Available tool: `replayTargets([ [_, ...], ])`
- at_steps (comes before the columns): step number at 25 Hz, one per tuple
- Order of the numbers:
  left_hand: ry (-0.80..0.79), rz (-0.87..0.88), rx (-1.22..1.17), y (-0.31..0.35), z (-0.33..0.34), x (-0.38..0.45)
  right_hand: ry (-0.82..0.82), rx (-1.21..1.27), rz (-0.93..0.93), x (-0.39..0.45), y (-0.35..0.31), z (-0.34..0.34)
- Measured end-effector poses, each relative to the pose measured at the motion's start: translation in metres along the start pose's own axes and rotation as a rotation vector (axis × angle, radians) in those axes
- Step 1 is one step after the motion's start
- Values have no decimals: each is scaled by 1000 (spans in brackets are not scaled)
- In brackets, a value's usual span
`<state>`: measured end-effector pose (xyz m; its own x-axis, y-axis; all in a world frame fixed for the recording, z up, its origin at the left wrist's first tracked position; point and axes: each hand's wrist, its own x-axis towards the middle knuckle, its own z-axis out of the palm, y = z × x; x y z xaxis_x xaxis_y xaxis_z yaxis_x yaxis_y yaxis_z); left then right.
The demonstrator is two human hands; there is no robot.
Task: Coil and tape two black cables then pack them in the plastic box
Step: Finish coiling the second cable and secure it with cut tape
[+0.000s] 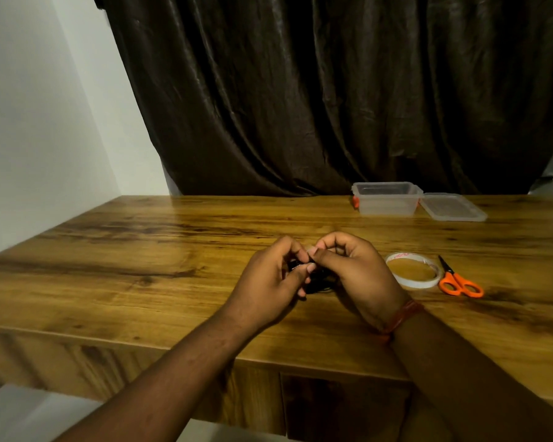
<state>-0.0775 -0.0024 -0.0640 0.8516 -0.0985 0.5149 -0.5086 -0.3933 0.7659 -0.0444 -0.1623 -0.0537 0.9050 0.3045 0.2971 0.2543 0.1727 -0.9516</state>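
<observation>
Over the near middle of the counter (pixel 141 256), the left hand (pixel 268 282) and right hand (pixel 355 275) meet, fingers curled, together pinching a small black cable (pixel 316 280) bundle between them. Just right lie a tape roll (pixel 412 270) and orange scissors (pixel 458 282). Farther back stands the open plastic box (pixel 386 199), its lid (pixel 453 207) beside it.
</observation>
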Motion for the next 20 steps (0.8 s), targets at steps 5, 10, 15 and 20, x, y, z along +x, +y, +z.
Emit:
replayTargets([
  [5,41,189,284,5,1,0,-5,115,67,1,-2,-2],
  [10,44,338,429,5,2,0,34,138,130,4,-1,-2],
  [15,72,273,319,5,2,-1,110,87,105,4,1,0],
  [20,193,111,105,3,-2,2,52,10,-16,-1,-4,0],
])
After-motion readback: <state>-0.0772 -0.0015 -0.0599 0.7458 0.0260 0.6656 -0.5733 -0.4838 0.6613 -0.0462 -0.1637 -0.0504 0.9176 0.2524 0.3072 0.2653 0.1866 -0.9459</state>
